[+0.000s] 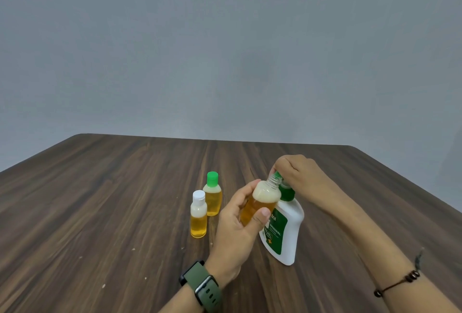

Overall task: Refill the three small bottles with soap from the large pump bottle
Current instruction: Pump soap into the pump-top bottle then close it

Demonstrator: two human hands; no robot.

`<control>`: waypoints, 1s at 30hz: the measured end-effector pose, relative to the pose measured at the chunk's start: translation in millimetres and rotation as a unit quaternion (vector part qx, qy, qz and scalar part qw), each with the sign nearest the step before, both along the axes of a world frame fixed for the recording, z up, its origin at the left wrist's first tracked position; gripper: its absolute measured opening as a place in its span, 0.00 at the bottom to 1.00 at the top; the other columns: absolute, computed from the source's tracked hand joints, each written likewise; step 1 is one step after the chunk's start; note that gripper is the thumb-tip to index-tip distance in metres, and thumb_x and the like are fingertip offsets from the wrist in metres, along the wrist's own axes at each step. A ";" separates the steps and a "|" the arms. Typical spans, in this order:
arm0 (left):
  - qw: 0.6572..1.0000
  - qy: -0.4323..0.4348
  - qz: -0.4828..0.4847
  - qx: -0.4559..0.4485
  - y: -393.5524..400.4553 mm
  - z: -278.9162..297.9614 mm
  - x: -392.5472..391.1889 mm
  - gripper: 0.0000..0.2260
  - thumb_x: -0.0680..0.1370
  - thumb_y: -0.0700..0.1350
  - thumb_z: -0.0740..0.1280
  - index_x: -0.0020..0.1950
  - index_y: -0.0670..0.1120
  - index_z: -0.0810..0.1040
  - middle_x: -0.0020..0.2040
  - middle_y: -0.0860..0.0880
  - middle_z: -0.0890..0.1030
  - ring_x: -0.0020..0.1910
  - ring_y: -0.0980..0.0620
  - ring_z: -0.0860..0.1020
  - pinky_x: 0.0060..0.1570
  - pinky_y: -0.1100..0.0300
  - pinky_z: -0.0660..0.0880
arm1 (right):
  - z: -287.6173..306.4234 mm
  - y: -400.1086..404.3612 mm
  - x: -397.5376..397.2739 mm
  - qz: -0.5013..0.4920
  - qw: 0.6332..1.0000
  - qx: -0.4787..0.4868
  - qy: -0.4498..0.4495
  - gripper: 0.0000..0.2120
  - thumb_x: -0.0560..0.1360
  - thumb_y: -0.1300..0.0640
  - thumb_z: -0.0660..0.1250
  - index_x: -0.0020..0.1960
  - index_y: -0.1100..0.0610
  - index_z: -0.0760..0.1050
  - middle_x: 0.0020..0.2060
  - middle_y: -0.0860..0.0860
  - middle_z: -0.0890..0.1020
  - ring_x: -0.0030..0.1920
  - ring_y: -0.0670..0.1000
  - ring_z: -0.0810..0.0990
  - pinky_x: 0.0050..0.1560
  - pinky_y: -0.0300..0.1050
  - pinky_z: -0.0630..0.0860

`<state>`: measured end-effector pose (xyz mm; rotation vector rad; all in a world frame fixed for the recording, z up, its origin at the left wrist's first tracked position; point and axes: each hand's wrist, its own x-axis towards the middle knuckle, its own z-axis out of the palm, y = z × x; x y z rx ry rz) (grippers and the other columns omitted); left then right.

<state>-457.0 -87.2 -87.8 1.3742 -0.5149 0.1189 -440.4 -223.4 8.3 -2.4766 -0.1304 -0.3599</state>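
Observation:
My left hand (240,227) grips an uncapped small bottle (262,197), tilted, holding amber soap with foam on top; its threaded neck sits under the pump's green nozzle. My right hand (300,175) rests closed on top of the pump head of the large white pump bottle (287,232), which has a green label and stands on the table. Two more small bottles stand to the left, both capped and filled with amber soap: one with a green cap (212,194), one with a white cap (199,214) nearer to me.
The dark wood table (112,200) stretches wide to the left and in front. Its far edge meets a plain grey wall. A green watch sits on my left wrist and a beaded cord on my right.

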 end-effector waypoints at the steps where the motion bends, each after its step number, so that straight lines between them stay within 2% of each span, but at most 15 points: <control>1: 1.000 -0.001 0.001 0.000 -0.5 0.3 0.0 0.19 0.66 0.58 0.70 0.56 0.66 0.73 0.58 0.63 0.78 0.61 0.59 0.75 0.62 0.51 0.73 | 0.4 0.0 -0.1 0.001 1.000 -0.003 -0.003 0.18 0.79 0.60 0.52 0.47 0.72 0.75 0.46 0.66 0.79 0.39 0.54 0.71 0.40 0.46 0.67; 5: 1.000 0.001 -0.001 -0.002 -0.4 0.3 -0.1 0.19 0.65 0.59 0.70 0.55 0.67 0.74 0.58 0.63 0.78 0.61 0.59 0.75 0.60 0.54 0.74 | -1.0 0.5 1.1 0.006 1.000 -0.015 -0.008 0.18 0.79 0.60 0.51 0.47 0.71 0.76 0.46 0.64 0.79 0.42 0.58 0.74 0.41 0.46 0.69; 8: 1.000 0.003 -0.006 -0.005 -0.2 -1.4 0.0 0.16 0.70 0.53 0.71 0.56 0.63 0.73 0.57 0.62 0.78 0.60 0.59 0.75 0.60 0.54 0.74 | -6.1 -1.7 1.3 0.009 1.000 -0.007 -0.006 0.18 0.79 0.60 0.51 0.47 0.71 0.75 0.46 0.66 0.79 0.40 0.55 0.72 0.40 0.46 0.67; 11: 1.000 0.005 -0.014 0.002 -0.4 -2.0 -0.9 0.17 0.69 0.51 0.68 0.56 0.61 0.72 0.54 0.65 0.78 0.59 0.61 0.75 0.60 0.54 0.74 | -13.7 -3.7 -0.7 0.010 1.000 0.010 -0.008 0.17 0.79 0.60 0.52 0.47 0.72 0.75 0.45 0.66 0.78 0.39 0.54 0.71 0.38 0.46 0.66; 14: 1.000 0.001 -0.011 0.003 0.4 -2.2 -1.9 0.17 0.68 0.59 0.70 0.56 0.64 0.73 0.54 0.66 0.78 0.59 0.62 0.75 0.58 0.58 0.75 | -14.9 -2.7 -1.4 0.014 1.000 0.019 -0.010 0.17 0.79 0.60 0.52 0.47 0.72 0.75 0.45 0.66 0.78 0.39 0.54 0.71 0.38 0.46 0.66; 17: 1.000 -0.006 -0.011 -0.004 0.4 -1.5 -1.5 0.23 0.63 0.65 0.71 0.56 0.65 0.73 0.57 0.64 0.78 0.60 0.60 0.75 0.57 0.58 0.75 | -8.1 -2.8 -1.1 0.014 1.000 0.020 -0.010 0.18 0.78 0.60 0.52 0.46 0.73 0.74 0.46 0.67 0.78 0.38 0.54 0.69 0.39 0.47 0.65; 21: 1.000 -0.007 -0.012 -0.012 0.4 -1.4 0.0 0.23 0.64 0.60 0.71 0.58 0.63 0.73 0.58 0.62 0.78 0.61 0.58 0.75 0.61 0.52 0.74 | -0.7 -0.6 -0.9 0.014 1.000 0.011 -0.010 0.18 0.79 0.60 0.52 0.47 0.73 0.75 0.47 0.68 0.78 0.39 0.54 0.69 0.40 0.46 0.65; 24: 1.000 -0.009 -0.012 -0.018 0.4 -0.7 0.7 0.24 0.62 0.64 0.72 0.57 0.66 0.74 0.59 0.61 0.78 0.61 0.58 0.75 0.61 0.53 0.74 | -0.5 1.3 -0.7 0.009 1.000 0.005 -0.014 0.18 0.79 0.60 0.52 0.47 0.71 0.76 0.46 0.65 0.79 0.40 0.58 0.73 0.40 0.46 0.67; 26: 1.000 -0.006 -0.008 -0.022 0.2 -0.3 0.8 0.25 0.62 0.66 0.72 0.57 0.66 0.73 0.59 0.60 0.78 0.62 0.57 0.75 0.61 0.53 0.74 | -0.7 2.5 -1.0 0.008 1.000 0.001 -0.017 0.18 0.79 0.60 0.51 0.47 0.69 0.77 0.46 0.63 0.79 0.45 0.62 0.77 0.41 0.46 0.68; 30: 1.000 -0.006 -0.006 -0.026 0.4 -3.0 2.4 0.19 0.66 0.60 0.72 0.55 0.66 0.74 0.57 0.63 0.79 0.60 0.60 0.75 0.60 0.54 0.75 | -3.2 3.8 -0.9 0.016 0.999 0.001 -0.028 0.17 0.79 0.61 0.52 0.46 0.69 0.76 0.44 0.61 0.80 0.46 0.62 0.77 0.40 0.47 0.68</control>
